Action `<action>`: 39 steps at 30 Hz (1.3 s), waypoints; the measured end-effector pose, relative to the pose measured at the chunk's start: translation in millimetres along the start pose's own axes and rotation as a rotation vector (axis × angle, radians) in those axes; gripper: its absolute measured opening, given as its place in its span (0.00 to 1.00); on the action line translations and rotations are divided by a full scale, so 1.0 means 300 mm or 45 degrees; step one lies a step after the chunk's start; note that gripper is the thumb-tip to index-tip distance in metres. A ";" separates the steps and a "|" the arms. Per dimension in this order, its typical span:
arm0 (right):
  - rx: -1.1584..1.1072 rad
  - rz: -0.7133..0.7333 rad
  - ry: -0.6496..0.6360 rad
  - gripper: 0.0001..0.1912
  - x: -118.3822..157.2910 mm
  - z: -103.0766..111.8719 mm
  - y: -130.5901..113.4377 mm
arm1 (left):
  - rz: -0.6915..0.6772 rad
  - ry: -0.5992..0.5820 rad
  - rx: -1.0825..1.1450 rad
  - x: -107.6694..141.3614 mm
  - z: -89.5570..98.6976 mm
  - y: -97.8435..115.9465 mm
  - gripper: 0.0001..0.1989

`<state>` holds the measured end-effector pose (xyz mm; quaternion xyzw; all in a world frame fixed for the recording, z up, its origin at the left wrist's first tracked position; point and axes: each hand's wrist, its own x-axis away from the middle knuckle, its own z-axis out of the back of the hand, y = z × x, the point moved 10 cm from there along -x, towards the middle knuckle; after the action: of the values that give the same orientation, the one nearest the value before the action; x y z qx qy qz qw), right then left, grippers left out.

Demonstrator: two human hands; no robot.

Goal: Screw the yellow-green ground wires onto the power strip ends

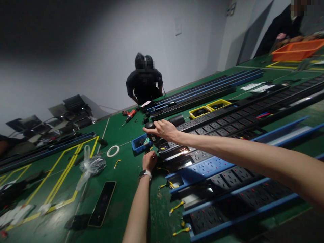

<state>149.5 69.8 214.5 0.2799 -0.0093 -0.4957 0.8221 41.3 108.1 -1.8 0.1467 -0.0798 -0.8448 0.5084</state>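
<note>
One right hand (pixel 165 131), fingers clamped on a black tool (pixel 152 135) at the ends of power strips (pixel 201 156) on a green bench (pixel 129 173); one left hand (pixel 149 160) near a blue bin (pixel 138 148), its fingers' hold too obscured to tell.

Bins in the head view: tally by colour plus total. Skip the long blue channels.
Yellow bins: 2, side by side
Blue bin: 1, near the hands
Orange bin: 1, at the upper right, running to the picture's edge
Total: 4
</note>
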 end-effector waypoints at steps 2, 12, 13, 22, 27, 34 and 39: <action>0.008 -0.004 -0.001 0.39 0.001 -0.003 0.000 | 0.000 0.000 -0.001 0.000 -0.001 -0.001 0.10; 0.019 -0.002 0.035 0.37 0.000 -0.023 -0.002 | 0.008 -0.006 0.014 -0.002 -0.001 -0.001 0.10; 0.017 0.001 0.031 0.37 0.001 -0.023 -0.002 | 0.010 -0.005 0.018 -0.001 0.000 -0.001 0.10; 0.033 -0.001 0.049 0.38 -0.001 -0.017 -0.003 | -0.002 0.019 0.028 -0.001 0.003 0.000 0.10; 0.040 -0.016 0.054 0.35 -0.004 -0.022 -0.004 | -0.009 0.019 0.016 -0.002 -0.001 0.000 0.10; 0.026 -0.013 0.056 0.37 -0.002 -0.019 -0.005 | 0.002 0.010 0.013 0.000 0.003 0.002 0.10; 0.037 0.010 0.055 0.38 0.001 -0.014 -0.007 | 0.030 -0.026 0.006 0.002 0.008 0.007 0.10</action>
<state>149.4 70.6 209.9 0.3025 0.0004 -0.4861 0.8199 42.0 106.4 1.0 0.1385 -0.0888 -0.8400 0.5170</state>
